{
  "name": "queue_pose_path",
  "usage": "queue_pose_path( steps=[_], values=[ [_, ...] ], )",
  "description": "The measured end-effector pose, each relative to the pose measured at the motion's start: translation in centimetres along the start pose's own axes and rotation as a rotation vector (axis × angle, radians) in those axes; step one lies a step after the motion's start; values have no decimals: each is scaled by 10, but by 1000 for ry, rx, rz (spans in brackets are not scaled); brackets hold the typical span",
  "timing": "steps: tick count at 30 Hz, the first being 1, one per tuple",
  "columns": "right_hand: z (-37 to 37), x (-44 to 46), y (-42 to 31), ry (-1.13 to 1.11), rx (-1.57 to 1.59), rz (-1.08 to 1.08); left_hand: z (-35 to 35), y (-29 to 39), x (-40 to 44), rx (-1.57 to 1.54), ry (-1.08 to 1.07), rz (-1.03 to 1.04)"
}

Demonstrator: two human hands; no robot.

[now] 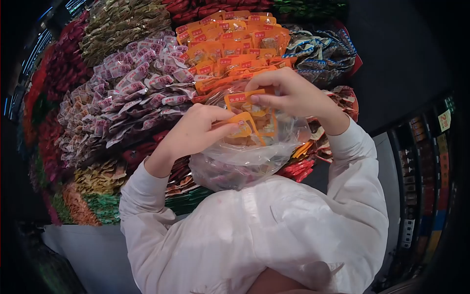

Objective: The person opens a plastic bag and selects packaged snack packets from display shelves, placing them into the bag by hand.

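A clear plastic bag (pixel 240 164) sits against the front of the white shirt, with small packets inside it. My left hand (pixel 196 128) pinches an orange packet (pixel 243 128) between thumb and fingers over the bag's mouth. To its right, my right hand (pixel 289 95) has thumb and fingers closed on the edge of another orange packet (pixel 240 99). Just beyond both hands rises a heap of orange-edged packets (pixel 232 44) with red labels.
Left of the orange heap lie many pink-and-white packets (pixel 132 88). Dark blue-striped packets (pixel 320 51) are on its right. Green packets (pixel 105 208) line the near left edge. A shelf of goods (pixel 423 181) stands at the far right.
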State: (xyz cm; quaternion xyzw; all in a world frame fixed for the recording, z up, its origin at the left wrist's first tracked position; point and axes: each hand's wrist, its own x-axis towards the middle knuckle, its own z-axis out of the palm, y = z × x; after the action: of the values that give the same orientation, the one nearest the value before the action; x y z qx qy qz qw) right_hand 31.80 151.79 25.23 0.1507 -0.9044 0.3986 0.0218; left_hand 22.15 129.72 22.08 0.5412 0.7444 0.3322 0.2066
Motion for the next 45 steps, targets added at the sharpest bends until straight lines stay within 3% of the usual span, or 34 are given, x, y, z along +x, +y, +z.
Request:
queue_pose_path(
  steps=[1,2,5,8,10,12,14,16,20,22,26,28,30,31,32,35,36,38,40,42,45],
  values=[
    [6,5,7,-40,-99,-143,0,-2,0,81,-12,16],
    [4,6,8,-227,-144,50,3,-6,0,162,-24,30],
    [10,8,33,-230,-378,-65,10,-11,1,396,62,53],
    [-9,19,43,171,-568,-114,5,-10,10,567,53,28],
    [-33,32,61,372,-556,-45,-7,-13,24,579,190,130],
    [-54,47,98,538,-733,-56,-33,-21,45,513,329,178],
    [-65,53,132,556,-784,-41,-61,-56,74,555,530,241],
    [-70,58,153,550,-810,-25,-81,-84,94,633,594,235],
    [-78,61,160,523,-717,-15,-91,-111,112,673,488,117],
    [-81,63,158,556,-723,-119,-88,-100,109,619,492,18],
    [-89,54,105,636,-361,-65,-86,-96,108,561,590,67],
    [-92,53,93,737,-204,-308,-94,-90,106,414,418,-71],
    [-79,40,50,700,253,-297,-102,-76,98,430,571,139],
    [-76,35,32,583,192,-229,-108,-68,93,354,577,198],
    [-80,34,63,540,-12,-406,-114,-60,89,275,583,258],
    [-45,25,38,261,322,-258,-106,-17,66,-8,521,415],
    [-34,22,36,200,359,-172,-95,-8,57,-8,523,411],
    [-21,16,37,-46,501,-33,-74,9,41,-123,335,258],
    [-1,13,47,-133,518,1,-52,-1,34,-321,140,129],
    [15,8,52,-119,323,-6,-36,-24,34,-232,17,-97],
    [25,-1,48,-55,100,-39,-8,-44,28,-81,-125,-81]
  ],
)
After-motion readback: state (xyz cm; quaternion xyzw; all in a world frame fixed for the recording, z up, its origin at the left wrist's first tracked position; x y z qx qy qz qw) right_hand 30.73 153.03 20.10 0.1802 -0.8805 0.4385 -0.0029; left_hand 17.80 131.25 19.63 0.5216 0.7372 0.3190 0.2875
